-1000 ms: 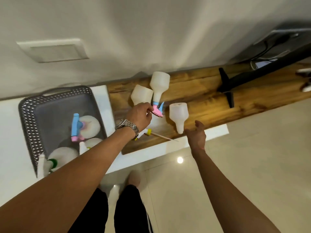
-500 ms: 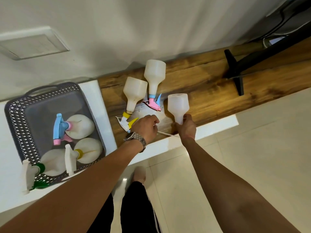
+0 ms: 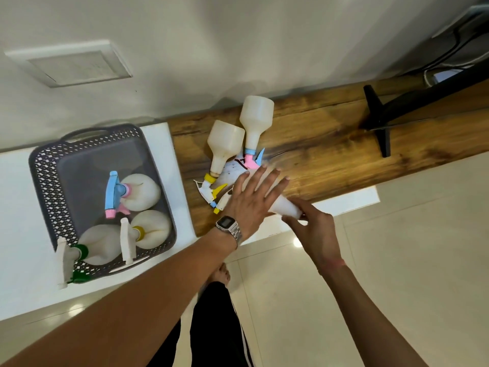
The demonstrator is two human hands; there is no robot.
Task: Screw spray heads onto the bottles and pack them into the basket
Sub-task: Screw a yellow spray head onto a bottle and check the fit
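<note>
Right grip [image 3: 315, 229] pinching bottle [image 3: 284, 207] neck; left hand [image 3: 251, 200] flat, fingers spread over it

A wooden desk [image 3: 330, 152] carries two capped bottles [image 3: 232, 144], loose spray heads [image 3: 211, 190] and a black stand [image 3: 381, 128]; beside it, a white surface [image 3: 16, 207] holds the grey basket [image 3: 42, 165].

The left hand [image 3: 252, 197] lies flat with straight, spread fingers over the body of the white bottle [image 3: 284, 207], wrist bearing a metal watch [image 3: 229, 229]. The right hand [image 3: 315, 234] sits at that bottle's neck end, fingers curled and pinching it. Both bare forearms reach toward the bottle from below it.
</note>
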